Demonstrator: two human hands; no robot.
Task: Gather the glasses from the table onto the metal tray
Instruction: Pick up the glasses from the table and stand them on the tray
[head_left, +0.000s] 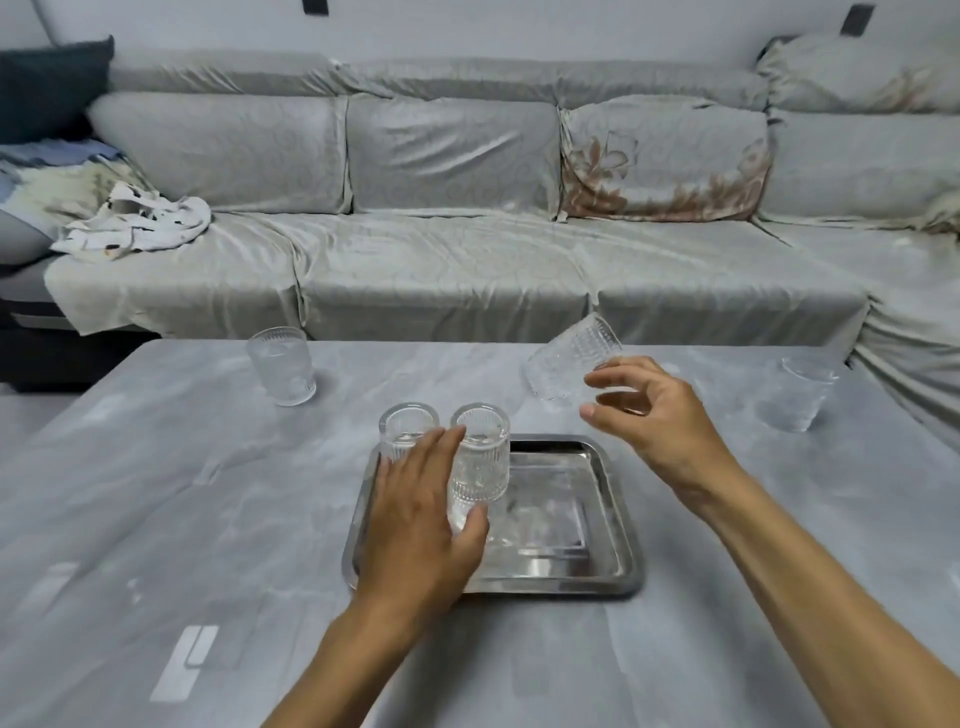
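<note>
A square metal tray (597, 525) with a raised rim and mirror finish is laid flat. Two clear ribbed glasses (480, 457) are stood upright in the tray's far-left corner, side by side. A dotted glass (571, 361) is seen tilted beyond the tray's far-right corner. Two more glasses, a far-left glass (280, 364) and a far-right glass (802, 395), are stood well apart from the tray.

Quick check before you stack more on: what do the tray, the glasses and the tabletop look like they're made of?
Tray: metal, likely stainless steel; polished, mirror-like reflections.
Glasses, such as the one in the left hand: clear pressed glass by the look, though clear plastic can't be ruled out; see-through with ribbed or studded relief.
Tabletop: grey marbled surface with soft sheen; stone, sintered slab or laminate, can't tell.
</note>
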